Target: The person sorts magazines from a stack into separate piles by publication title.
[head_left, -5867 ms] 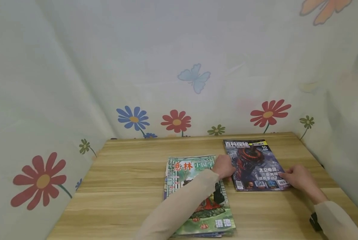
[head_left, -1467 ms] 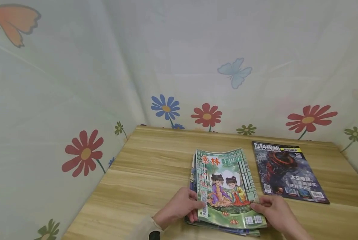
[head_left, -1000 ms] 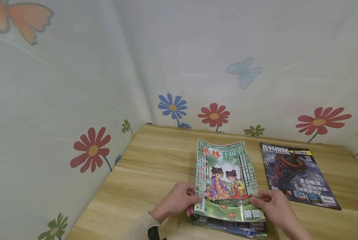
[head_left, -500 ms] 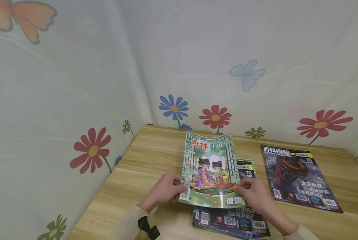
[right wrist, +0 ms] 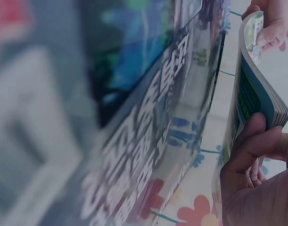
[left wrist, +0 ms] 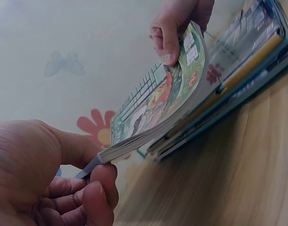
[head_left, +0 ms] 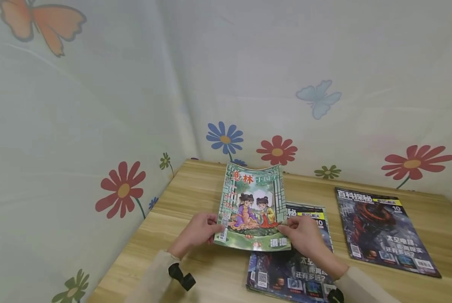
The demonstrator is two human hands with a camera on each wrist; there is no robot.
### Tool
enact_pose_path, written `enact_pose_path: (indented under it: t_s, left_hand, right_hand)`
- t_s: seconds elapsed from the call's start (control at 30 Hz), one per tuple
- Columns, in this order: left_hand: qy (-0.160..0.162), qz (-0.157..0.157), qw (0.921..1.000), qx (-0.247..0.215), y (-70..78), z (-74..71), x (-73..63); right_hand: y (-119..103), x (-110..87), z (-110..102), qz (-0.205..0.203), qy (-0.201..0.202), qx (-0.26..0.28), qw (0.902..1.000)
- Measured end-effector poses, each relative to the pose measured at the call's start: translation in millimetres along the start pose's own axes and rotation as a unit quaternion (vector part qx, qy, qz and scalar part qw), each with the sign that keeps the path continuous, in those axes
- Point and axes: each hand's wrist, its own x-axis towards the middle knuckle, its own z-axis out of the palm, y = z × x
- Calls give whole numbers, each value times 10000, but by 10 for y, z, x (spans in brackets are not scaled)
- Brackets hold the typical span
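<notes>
A green magazine (head_left: 250,206) with two cartoon figures on its cover is held up by both hands, its far edge bowed. My left hand (head_left: 199,231) pinches its left edge, thumb on the cover and fingers beneath, as the left wrist view shows. At the lower right edge, my right hand (head_left: 305,240) pinches it the same way. Below and to the right lies a stack of magazines, topped by a dark magazine (head_left: 286,273) partly covered by the green one and the right forearm. In the left wrist view the magazine (left wrist: 158,103) stands clear above the stack (left wrist: 238,70).
Another dark magazine (head_left: 386,231) with the same cover lies apart at the right of the wooden table (head_left: 165,214). Behind and at the left, flower-printed cloth (head_left: 248,84) hangs along the table's edges.
Both hands have lifted the green magazine off the stack and moved it left, baring the dark magazine beneath. Earlier, the hands were at the separate dark magazine on the right. The head view has shifted.
</notes>
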Motion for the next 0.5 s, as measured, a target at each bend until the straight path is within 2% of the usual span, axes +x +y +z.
enact_pose_path:
  t_s: [0.17, 0.37, 0.5]
  left_hand:
    - [357, -56, 9990, 250, -92, -85, 71]
    - [548, -229, 9976, 346, -212, -177, 122]
    - [798, -363, 9951, 448, -268, -240, 151]
  right_hand:
    - [-45, 117, 130, -161, -29, 48, 9999]
    - [-118, 264, 253, -150, -20, 34, 9999]
    - [-187, 359, 332, -339, 8, 16, 9994]
